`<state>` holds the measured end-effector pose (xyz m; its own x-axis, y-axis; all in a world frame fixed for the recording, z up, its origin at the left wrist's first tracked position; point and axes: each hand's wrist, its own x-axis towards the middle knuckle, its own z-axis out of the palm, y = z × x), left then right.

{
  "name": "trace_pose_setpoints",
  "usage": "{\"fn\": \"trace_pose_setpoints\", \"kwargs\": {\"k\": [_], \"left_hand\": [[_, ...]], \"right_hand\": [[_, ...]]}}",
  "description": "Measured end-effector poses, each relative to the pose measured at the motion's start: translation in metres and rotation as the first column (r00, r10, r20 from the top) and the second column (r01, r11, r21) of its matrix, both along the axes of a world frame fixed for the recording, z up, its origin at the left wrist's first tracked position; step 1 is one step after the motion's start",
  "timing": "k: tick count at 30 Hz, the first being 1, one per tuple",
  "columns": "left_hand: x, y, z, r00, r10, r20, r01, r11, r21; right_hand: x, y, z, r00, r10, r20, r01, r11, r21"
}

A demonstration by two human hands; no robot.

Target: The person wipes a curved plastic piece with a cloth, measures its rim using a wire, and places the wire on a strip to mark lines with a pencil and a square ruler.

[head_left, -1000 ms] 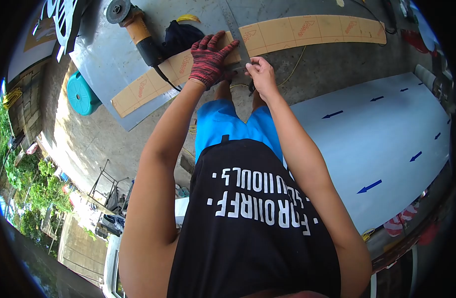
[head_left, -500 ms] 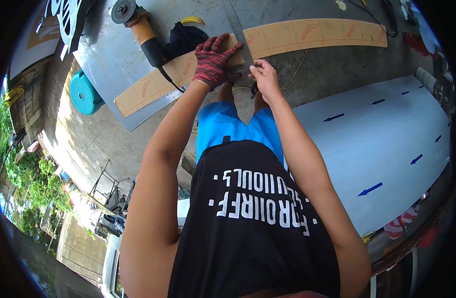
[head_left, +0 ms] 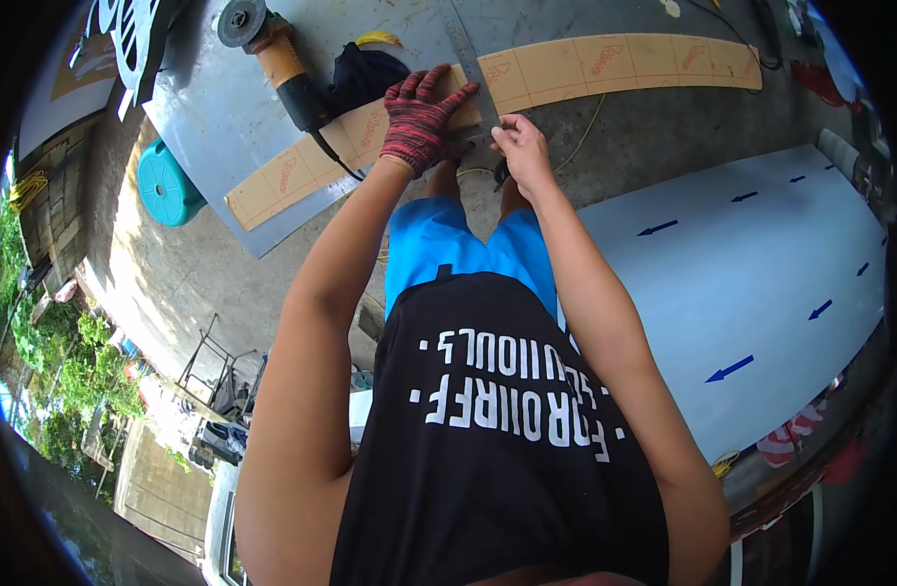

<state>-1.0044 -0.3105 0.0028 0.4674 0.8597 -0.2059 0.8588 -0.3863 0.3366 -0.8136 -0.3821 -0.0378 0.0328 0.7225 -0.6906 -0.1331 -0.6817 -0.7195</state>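
A long curved strip, brown with red print point(head_left: 615, 63), lies across the grey metal sheet point(head_left: 199, 107) and past its edge. A metal ruler point(head_left: 460, 44) crosses the strip near its middle. My left hand point(head_left: 417, 117), in a red and black glove, rests on the strip just left of the ruler, fingers spread. My bare right hand point(head_left: 522, 146) has thumb and index finger pinched at the ruler's near end. Whether the strip is continuous beneath the ruler is hidden.
An orange and black angle grinder point(head_left: 280, 68) lies left of my left hand, its cable hanging over the sheet's edge. Beside it is a dark cloth point(head_left: 365, 76). A teal stool point(head_left: 165, 184) stands at left, and a pale panel with blue arrows point(head_left: 722, 283) at right.
Compared with a second ago, my left hand sits slightly further right in view. My right hand and the ruler's near end have also shifted slightly right.
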Motion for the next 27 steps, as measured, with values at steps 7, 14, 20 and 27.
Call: {"fn": "trace_pose_setpoints", "kwargs": {"k": [7, 14, 20, 27], "left_hand": [[-0.0013, 0.001, -0.0021, 1.0, -0.01, 0.016, 0.01, 1.0, -0.001], [-0.0013, 0.0002, -0.0018, 1.0, 0.001, 0.007, -0.001, 1.0, -0.007], [-0.0013, 0.0, -0.0027, 1.0, 0.005, 0.008, -0.005, 1.0, 0.004], [-0.001, 0.0008, -0.0008, 1.0, 0.007, 0.015, -0.007, 1.0, 0.001]], "right_hand": [[0.0002, 0.0013, 0.0031, 1.0, 0.003, -0.007, -0.003, 1.0, 0.003], [0.0006, 0.0012, 0.0021, 1.0, 0.005, -0.014, -0.005, 1.0, 0.003], [0.0007, 0.0019, 0.0017, 1.0, 0.016, -0.01, -0.016, 1.0, -0.013], [0.0009, 0.0011, 0.001, 1.0, 0.013, -0.012, -0.014, 1.0, -0.014]]}}
